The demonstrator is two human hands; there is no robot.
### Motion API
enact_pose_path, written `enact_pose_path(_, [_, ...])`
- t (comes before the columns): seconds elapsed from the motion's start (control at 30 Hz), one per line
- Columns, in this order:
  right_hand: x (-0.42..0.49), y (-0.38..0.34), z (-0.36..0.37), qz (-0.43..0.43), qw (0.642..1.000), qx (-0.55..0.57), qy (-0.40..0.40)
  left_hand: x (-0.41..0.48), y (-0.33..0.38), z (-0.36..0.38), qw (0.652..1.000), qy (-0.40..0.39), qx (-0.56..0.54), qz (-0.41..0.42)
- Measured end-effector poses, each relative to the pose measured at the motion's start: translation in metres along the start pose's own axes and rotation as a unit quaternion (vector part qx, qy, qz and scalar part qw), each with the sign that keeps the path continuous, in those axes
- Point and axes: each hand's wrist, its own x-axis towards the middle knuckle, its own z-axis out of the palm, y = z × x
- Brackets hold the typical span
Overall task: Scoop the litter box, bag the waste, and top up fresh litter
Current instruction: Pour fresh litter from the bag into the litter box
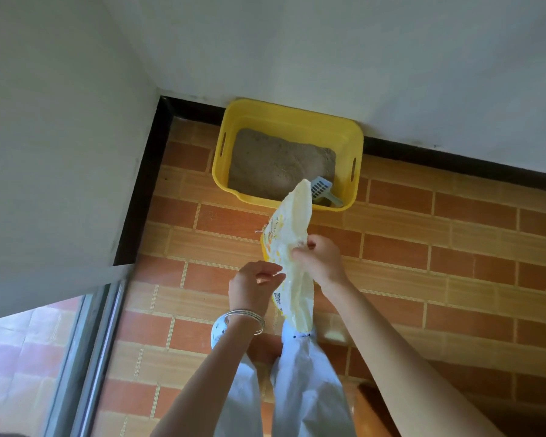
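A yellow litter box [356, 143] stands on the floor against the far wall, holding grey litter [278, 162]. A pale blue slotted scoop [323, 190] lies in its near right corner. In front of the box I hold a limp white and yellow plastic bag [292, 244] that looks nearly flat. My right hand [320, 260] pinches the bag at its middle. My left hand [252, 285], with thin metal bangles on the wrist, is at the bag's left edge with fingers spread, touching or just short of it.
The floor [423, 247] is orange brick-pattern tile with a black skirting [145, 184] along white walls. A sliding door frame [89, 357] runs down the lower left. My legs in pale trousers and patterned shoes stand below the bag.
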Motion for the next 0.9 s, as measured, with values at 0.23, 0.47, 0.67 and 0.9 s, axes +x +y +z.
enact_pose_path(0.23, [-0.044,-0.01,-0.029,-0.156,0.971,-0.131,0.123,-0.009,0.035,-0.058,0.967,0.021,0.15,0.203])
enact_pose_path(0.47, [-0.133,-0.058,-0.096,-0.308,0.907,-0.214,0.191,-0.052,0.133,-0.129,0.873,0.031,0.294,0.388])
enact_pose_path(0.67, [-0.225,-0.101,-0.165,-0.353,0.868,-0.239,0.255,-0.116,0.211,-0.174,0.81,0.027,0.343,0.475])
enact_pose_path(0.9, [-0.321,-0.15,-0.222,-0.392,0.834,-0.253,0.293,-0.184,0.282,-0.21,0.779,0.029,0.363,0.51])
